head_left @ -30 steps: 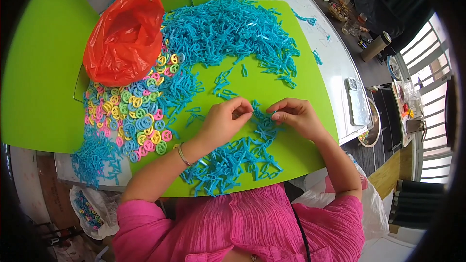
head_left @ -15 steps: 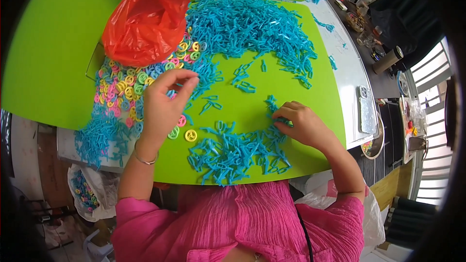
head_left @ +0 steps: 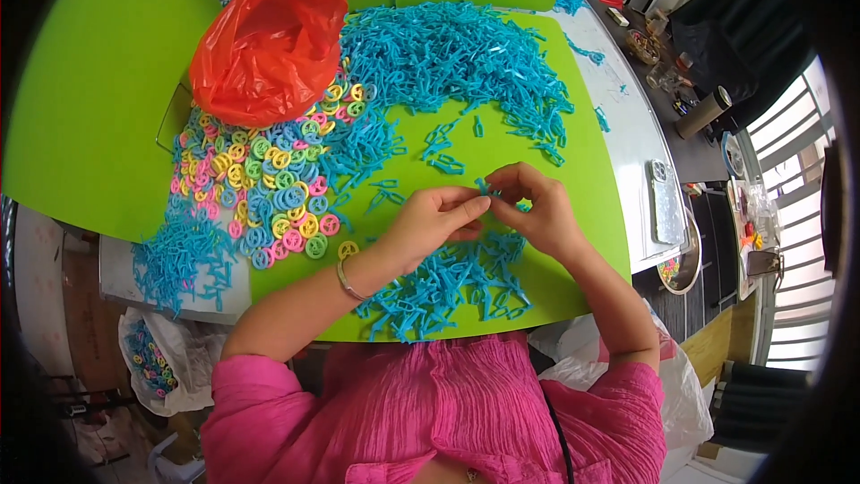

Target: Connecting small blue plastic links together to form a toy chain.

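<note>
My two hands meet over the near middle of the green board (head_left: 587, 255). My right hand (head_left: 542, 211) is closed in a pinch on a small teal plastic piece (head_left: 483, 186), its end poking up between the fingertips. Fingers pinched, my left hand (head_left: 434, 222) touches the same spot; whatever it grips is hidden. Just below them lies a loose heap of teal pieces (head_left: 425, 296), partly covered by my left forearm. A yellow spoked ring (head_left: 348, 249) rests beside that forearm. Pink, yellow, green and blue spoked rings (head_left: 269, 184) are heaped to the left.
A large teal pile (head_left: 448, 54) spreads across the far side of the board. An open red plastic bag (head_left: 269, 54) stands on the rings at the far left. More teal pieces (head_left: 184, 246) lie at the left edge. On the right, a phone (head_left: 664, 202) lies on a white surface.
My left hand has moved right and nearer, from above the rings to my right hand. My right hand has shifted slightly left and up, bringing the teal piece to the left fingertips.
</note>
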The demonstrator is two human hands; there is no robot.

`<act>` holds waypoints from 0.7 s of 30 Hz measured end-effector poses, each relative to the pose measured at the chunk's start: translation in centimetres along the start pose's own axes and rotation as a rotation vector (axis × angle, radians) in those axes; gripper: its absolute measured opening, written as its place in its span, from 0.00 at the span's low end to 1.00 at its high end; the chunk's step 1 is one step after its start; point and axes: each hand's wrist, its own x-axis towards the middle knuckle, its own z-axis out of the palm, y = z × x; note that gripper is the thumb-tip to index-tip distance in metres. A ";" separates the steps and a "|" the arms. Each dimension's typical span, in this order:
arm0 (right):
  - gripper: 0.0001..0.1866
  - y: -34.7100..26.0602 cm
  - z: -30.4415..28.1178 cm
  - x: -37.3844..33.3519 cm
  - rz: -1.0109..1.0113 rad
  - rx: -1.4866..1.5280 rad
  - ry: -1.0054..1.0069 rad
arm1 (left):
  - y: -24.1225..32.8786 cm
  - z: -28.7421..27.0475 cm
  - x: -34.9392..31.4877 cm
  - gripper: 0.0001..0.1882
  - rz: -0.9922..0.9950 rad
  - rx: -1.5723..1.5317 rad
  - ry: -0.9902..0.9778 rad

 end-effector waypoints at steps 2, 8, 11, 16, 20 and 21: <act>0.08 0.0 0.4 -0.3 -0.023 -0.014 0.023 | -0.1 0.4 0.5 0.14 -0.070 -0.197 0.041; 0.08 1.5 -0.3 0.0 0.243 0.554 0.005 | -0.2 -0.6 1.4 0.12 0.038 -0.162 0.071; 0.08 1.9 -0.6 0.2 0.373 0.770 -0.052 | -0.2 -0.8 1.5 0.10 0.099 -0.118 0.011; 0.07 2.3 -0.6 0.3 0.385 0.916 -0.127 | -0.4 -0.9 1.7 0.09 0.106 -0.070 -0.082; 0.07 2.0 -0.5 0.3 0.359 0.990 -0.114 | -0.6 -1.0 1.8 0.09 0.133 -0.073 -0.116; 0.07 1.8 -0.5 0.3 0.354 0.981 -0.072 | -0.6 -1.0 1.8 0.09 0.145 -0.074 -0.108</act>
